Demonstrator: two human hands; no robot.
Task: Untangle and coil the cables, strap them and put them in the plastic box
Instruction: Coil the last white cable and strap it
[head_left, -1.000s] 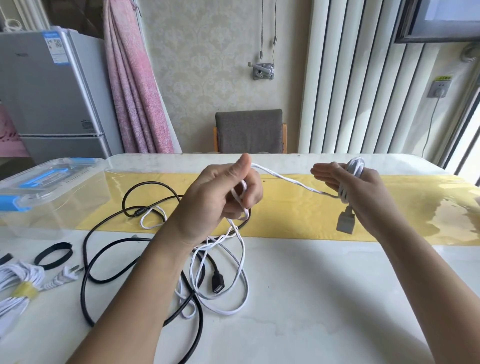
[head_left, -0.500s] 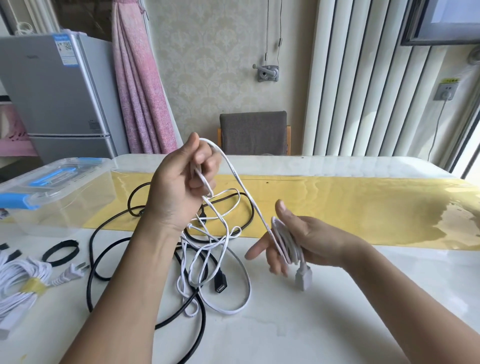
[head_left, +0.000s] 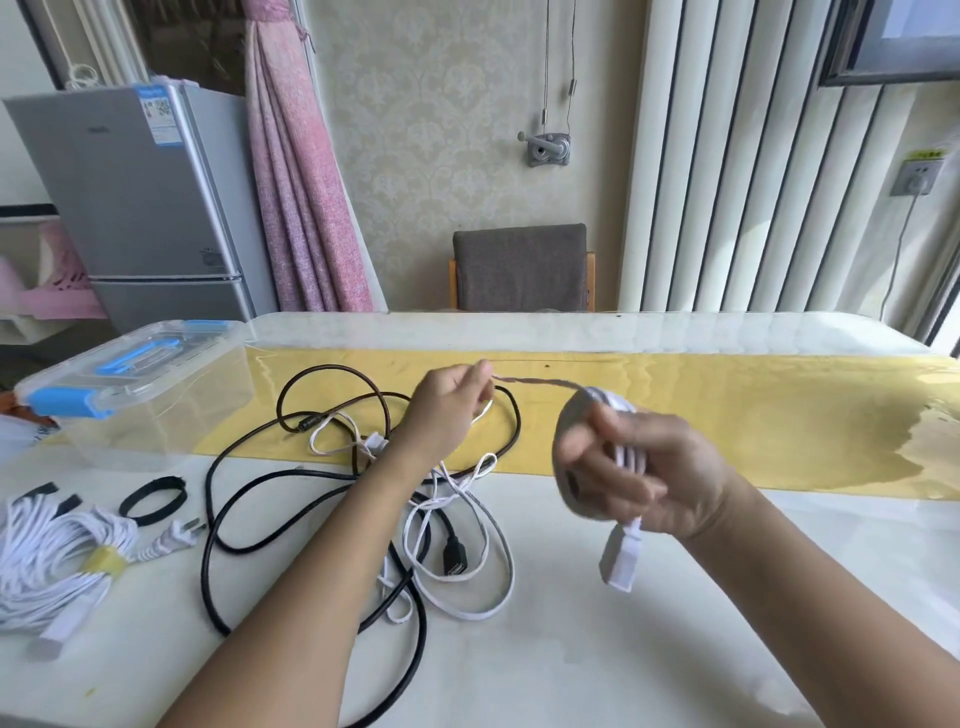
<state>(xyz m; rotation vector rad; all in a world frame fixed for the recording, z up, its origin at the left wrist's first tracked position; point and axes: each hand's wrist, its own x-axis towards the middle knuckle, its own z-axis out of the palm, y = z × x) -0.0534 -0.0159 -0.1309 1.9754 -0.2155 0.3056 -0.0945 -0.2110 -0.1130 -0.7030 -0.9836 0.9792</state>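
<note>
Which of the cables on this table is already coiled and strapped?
The white bundle at the near-left edge: a yellow strap binds it. The black cable lies loose; the other white cable is part-wound round the right hand.

Cables half sorted beside the lidded clear plastic box.
The white cable tangles with the black cable; its blurred coil seems wrapped round the right hand. A yellow-strapped white bundle lies far left.

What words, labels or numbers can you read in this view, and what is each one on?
Nothing reads clearly.
Blue and white label on the grey fridge: too blurred.
Small brand mark on the fridge door: too small.
Yellow sticker above the wall socket: too blurred.
</note>
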